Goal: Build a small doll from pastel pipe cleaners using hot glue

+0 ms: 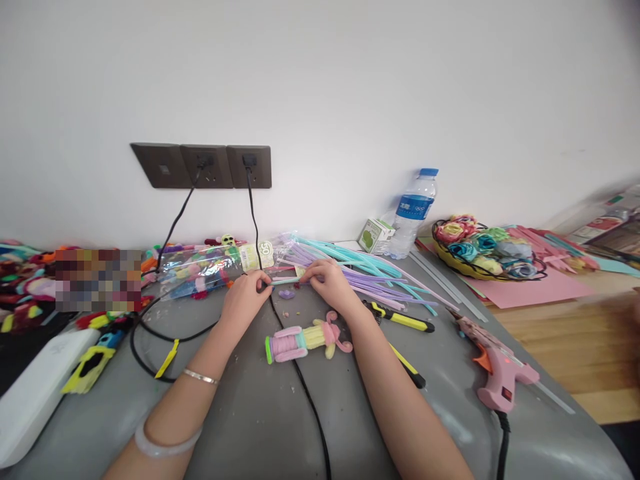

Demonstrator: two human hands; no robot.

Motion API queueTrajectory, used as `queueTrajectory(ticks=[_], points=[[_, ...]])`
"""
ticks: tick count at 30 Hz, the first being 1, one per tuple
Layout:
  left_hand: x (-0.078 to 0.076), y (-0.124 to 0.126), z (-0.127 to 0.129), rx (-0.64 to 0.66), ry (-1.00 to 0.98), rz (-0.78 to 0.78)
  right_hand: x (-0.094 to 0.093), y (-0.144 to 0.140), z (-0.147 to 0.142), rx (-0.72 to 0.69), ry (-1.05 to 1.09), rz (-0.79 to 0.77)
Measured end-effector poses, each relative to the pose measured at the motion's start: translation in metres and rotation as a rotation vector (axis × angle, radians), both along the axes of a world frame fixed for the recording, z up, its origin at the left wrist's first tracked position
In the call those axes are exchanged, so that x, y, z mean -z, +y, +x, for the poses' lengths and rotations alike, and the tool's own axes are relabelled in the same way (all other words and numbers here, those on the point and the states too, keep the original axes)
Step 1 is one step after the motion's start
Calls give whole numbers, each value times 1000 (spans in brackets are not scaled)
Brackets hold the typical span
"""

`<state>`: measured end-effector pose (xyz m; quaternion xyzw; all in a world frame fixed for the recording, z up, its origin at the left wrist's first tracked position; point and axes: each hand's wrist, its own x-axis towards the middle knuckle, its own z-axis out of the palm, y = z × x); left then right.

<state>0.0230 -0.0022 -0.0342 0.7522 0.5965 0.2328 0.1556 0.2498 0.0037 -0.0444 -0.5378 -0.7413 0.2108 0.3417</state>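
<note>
Hands (245, 297) on grey table (250, 413), white wall (350, 80)

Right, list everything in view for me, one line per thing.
Fuzzy craft stems: a bundle, lilac and turquoise, fanned behind the hands.
Wound fuzzy-stem figure: one, pink, yellow and green, between the forearms.
Pink glue gun: one, right on the grey table.
Yellow-handled tool: one, right of the right wrist.
Clear plastic water bottle: one, blue cap, by the wall.
Basket of fabric flowers: one, multicoloured, far right.
Wall sockets: three, dark, two with black cables.
Clear bag of coloured pieces: one, left.
Left hand, right hand: pinching a thin stem between them.
</note>
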Motion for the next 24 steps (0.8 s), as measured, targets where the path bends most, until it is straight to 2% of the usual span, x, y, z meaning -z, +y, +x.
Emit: queueTrajectory(ticks=[4,12,24], points=[[-1,-2,3,-32,21,-2,4,3,1,11,17,5],[-2,-2,4,4,61,-23,5,3,0,37,21,0],[-7,-2,4,37,-202,9,5,4,1,42,28,16]])
